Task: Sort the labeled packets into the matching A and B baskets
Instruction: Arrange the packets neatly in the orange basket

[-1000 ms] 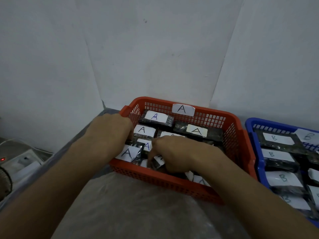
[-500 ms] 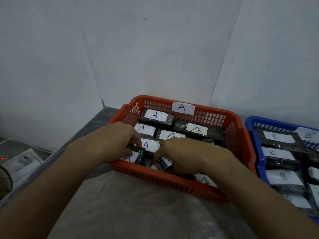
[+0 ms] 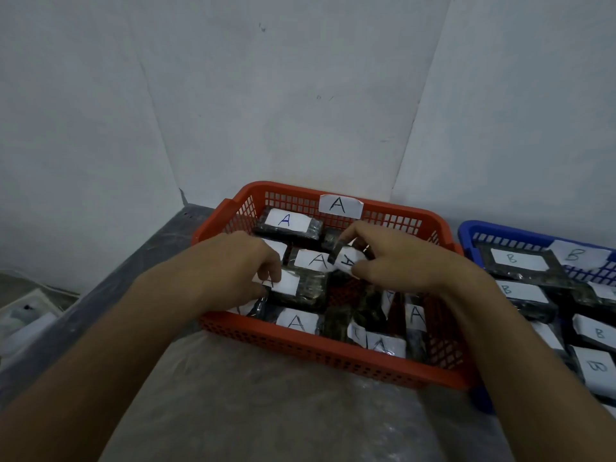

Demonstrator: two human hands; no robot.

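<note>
The red basket with an A tag on its far wall stands in the middle and holds several dark packets with white A labels. My left hand pinches one A packet at the basket's left side. My right hand holds a second A packet lifted a little above the others near the centre. The blue basket on the right holds several packets with B labels.
White walls meet in a corner just behind the baskets. Both baskets sit on a grey table covered in clear plastic. Its left edge drops off to a lower surface with a white device.
My right hand has risen toward the far side of the red basket with an A packet. My left hand has shifted right and taken hold of another A packet.
</note>
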